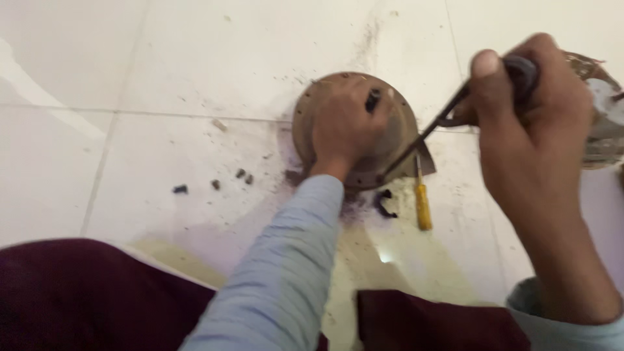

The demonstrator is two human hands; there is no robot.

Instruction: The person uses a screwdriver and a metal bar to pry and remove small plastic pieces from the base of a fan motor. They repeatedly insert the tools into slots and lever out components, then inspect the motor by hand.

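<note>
Rust coats the round, flanged disc (364, 140) lying on the pale, grit-speckled tile floor (195, 78), its rim ringed with small holes, and the left hand (348, 127) presses flat on top, hiding the disc's centre. The right hand (533, 123) is clenched around a dark-handled tool (448, 114) whose thin shaft slants down to the disc's near edge, where the tip is hard to make out. Beside it lie a yellow-handled screwdriver (423, 205), a dark curved clip (383, 203) and small bolts (244, 175), while another rusty part (604, 123) is cut off at the right.
</note>
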